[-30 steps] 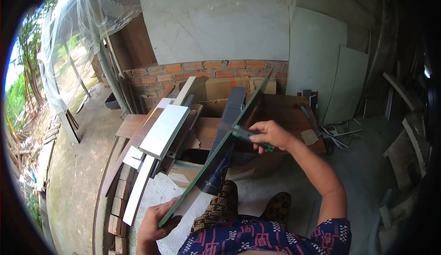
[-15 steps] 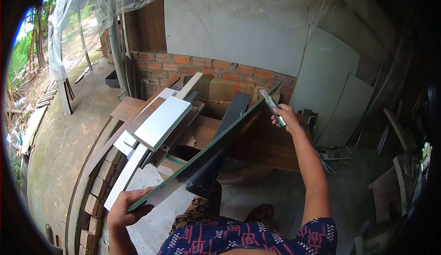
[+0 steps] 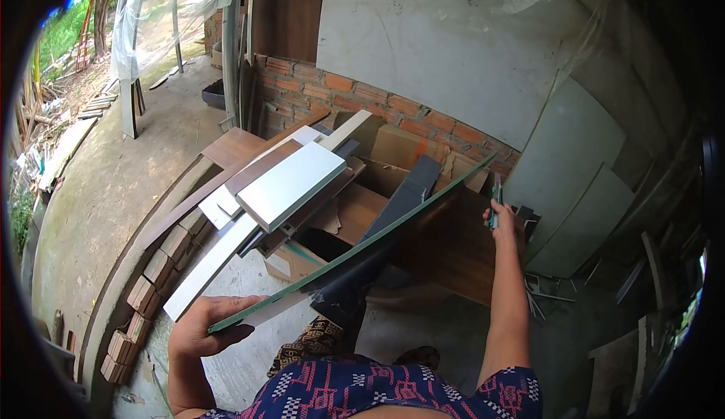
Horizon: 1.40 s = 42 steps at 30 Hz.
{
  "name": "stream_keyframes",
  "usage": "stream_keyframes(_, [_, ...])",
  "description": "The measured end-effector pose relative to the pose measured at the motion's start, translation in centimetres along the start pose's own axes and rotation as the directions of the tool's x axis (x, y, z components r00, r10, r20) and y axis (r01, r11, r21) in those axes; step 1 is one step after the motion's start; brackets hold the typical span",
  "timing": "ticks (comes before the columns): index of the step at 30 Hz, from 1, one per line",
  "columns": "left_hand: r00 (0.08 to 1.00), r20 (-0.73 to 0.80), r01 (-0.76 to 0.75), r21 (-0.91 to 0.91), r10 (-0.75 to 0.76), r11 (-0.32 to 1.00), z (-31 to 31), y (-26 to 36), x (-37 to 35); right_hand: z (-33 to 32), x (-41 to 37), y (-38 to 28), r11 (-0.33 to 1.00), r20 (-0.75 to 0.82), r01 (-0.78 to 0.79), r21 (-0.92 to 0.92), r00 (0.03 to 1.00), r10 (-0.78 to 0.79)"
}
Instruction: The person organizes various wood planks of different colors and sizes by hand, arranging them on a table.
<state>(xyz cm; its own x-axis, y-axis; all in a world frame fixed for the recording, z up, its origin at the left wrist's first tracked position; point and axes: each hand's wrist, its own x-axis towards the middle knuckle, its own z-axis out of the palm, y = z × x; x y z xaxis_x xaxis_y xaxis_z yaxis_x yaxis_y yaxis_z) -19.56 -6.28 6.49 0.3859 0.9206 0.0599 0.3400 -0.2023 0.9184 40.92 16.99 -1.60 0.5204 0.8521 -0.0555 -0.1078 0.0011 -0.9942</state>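
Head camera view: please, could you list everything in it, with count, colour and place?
long board: one, green edge, slanting across centre
tool: one, green, in right hand
white boards: several, white, stacked left of centre
dark board: one, dark grey, beyond the long board
cardboard: count unclear, tan, middle
loose bricks: several, reddish-brown, lower left
brick wall: one, orange, behind
large panel: one, grey, top
leaning panels: two, pale green, right
plastic sheet: one or more, clear, upper left
scraps: uncountable, dim, far right
patterned shirt: one, navy, bottom
left hand: one, gripping long board
right hand: one, gripping tool
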Motion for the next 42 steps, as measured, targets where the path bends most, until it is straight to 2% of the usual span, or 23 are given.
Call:
stream_keyframes(1, [0.998,0.004,-0.056,0.052,0.056,0.997,0.1,0.1,0.0,0.3,-1.4,0.7,0.999,0.02,0.012,0.051,1.0,-0.013])
stream_keyframes(3, [0.985,0.03,-0.17,0.149,0.167,0.974,0.4,0.5,0.0,0.3,-3.6,3.4,0.953,0.125,-0.133,0.27,0.987,0.103])
stream_keyframes(4, [0.991,0.06,-0.133,0.23,0.123,0.964,0.6,1.3,-0.2,0.5,-5.1,4.8,0.939,0.144,-0.173,0.296,0.98,0.135])
stream_keyframes(5, [0.987,0.053,-0.162,0.246,0.154,0.956,1.0,1.5,-0.2,0.2,-6.0,7.0,0.911,0.205,-0.236,0.337,0.963,0.173])
stream_keyframes(7, [0.982,0.058,-0.188,0.305,0.179,0.933,1.5,1.8,-0.3,1.1,-9.6,9.2,0.882,0.222,-0.308,0.356,0.945,0.241])
stream_keyframes(9, [0.983,0.077,-0.183,0.398,0.166,0.899,1.5,2.1,-0.2,1.0,-11.3,12.6,0.822,0.302,-0.408,0.398,0.904,0.302])
stream_keyframes(10, [0.983,0.056,-0.181,0.386,0.173,0.904,1.6,1.8,-0.3,1.3,-12.2,13.9,0.784,0.345,-0.456,0.421,0.88,0.327])
stream_keyframes(13, [0.983,0.027,-0.181,0.36,0.184,0.915,1.2,0.8,0.1,3.2,-15.2,16.0,0.822,0.368,-0.459,0.336,0.868,0.334])
stream_keyframes(17, [0.987,-0.074,-0.146,-0.033,0.143,0.989,0.5,-1.1,1.1,6.3,-18.3,16.4,0.78,0.443,-0.534,0.325,0.815,0.374])
stream_keyframes(18, [0.99,-0.141,-0.055,-0.177,0.03,0.983,0.5,-2.5,1.0,7.0,-18.9,16.3,0.783,0.461,-0.532,0.322,0.811,0.361])
stream_keyframes(20, [0.964,-0.197,0.105,-0.341,-0.181,0.934,0.1,-2.8,1.9,8.6,-20.5,15.5,0.791,0.497,-0.525,0.315,0.801,0.333])
stream_keyframes(21, [0.947,-0.28,0.048,-0.367,-0.16,0.929,0.3,-3.0,2.8,9.2,-21.3,15.3,0.792,0.515,-0.509,0.337,0.804,0.297])
stream_keyframes(24, [0.921,-0.383,-0.146,-0.502,-0.068,0.852,0.8,-4.4,4.9,9.6,-23.0,15.8,0.772,0.485,-0.545,0.326,0.798,0.358])
stream_keyframes(27, [0.892,-0.372,-0.095,-0.711,-0.258,0.696,1.2,-6.3,5.1,9.3,-24.1,14.9,0.709,0.535,-0.581,0.4,0.776,0.334])
stream_keyframes(31, [0.867,-0.373,-0.091,-0.77,-0.33,0.632,2.2,-9.7,6.1,9.2,-24.6,13.2,0.642,0.582,-0.579,0.503,0.776,0.243])
stream_keyframes(34, [0.858,-0.357,-0.121,-0.839,-0.369,0.53,3.3,-12.5,7.4,9.6,-24.6,12.0,0.65,0.511,-0.524,0.551,0.827,0.235])
stream_keyframes(35, [0.874,-0.295,-0.078,-0.869,-0.386,0.489,3.7,-12.5,7.7,9.4,-24.1,12.2,0.637,0.505,-0.51,0.577,0.837,0.213])
stream_keyframes(36, [0.911,-0.248,-0.047,-0.856,-0.329,0.514,4.2,-12.6,8.0,9.1,-23.6,12.5,0.699,0.461,-0.449,0.556,0.867,0.19])
stream_keyframes(38, [0.899,-0.254,-0.072,-0.888,-0.356,0.453,6.0,-12.7,8.1,8.7,-23.2,13.0,0.804,0.37,-0.319,0.502,0.919,0.134])
stream_keyframes(39, [0.892,-0.251,-0.059,-0.89,-0.376,0.453,6.8,-12.2,8.1,8.7,-23.0,12.7,0.774,0.337,-0.327,0.541,0.928,0.157])
stream_keyframes(42, [0.884,-0.233,-0.051,-0.91,-0.405,0.411,8.7,-12.5,7.8,8.1,-23.3,11.3,0.864,0.318,-0.266,0.428,0.939,0.131])
